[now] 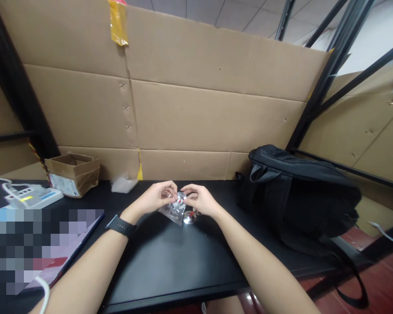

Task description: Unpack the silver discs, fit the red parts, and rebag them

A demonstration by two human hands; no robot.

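At the middle of the black table, my left hand and my right hand meet with closed, pinching fingers. Between their fingertips is a small shiny metal disc with a red spot at its centre. A crinkled clear plastic bag hangs below my left fingers; whether the disc sits partly inside it, I cannot tell. Just under my right hand, a second shiny metal disc with a red mark lies on the table. My right hand's lower fingers are partly hidden.
A black backpack lies on the right, its strap hanging over the edge. Back left are an open cardboard box, a white plastic packet and a white power strip. Cardboard panels wall the back; a pixelated flat item lies front left.
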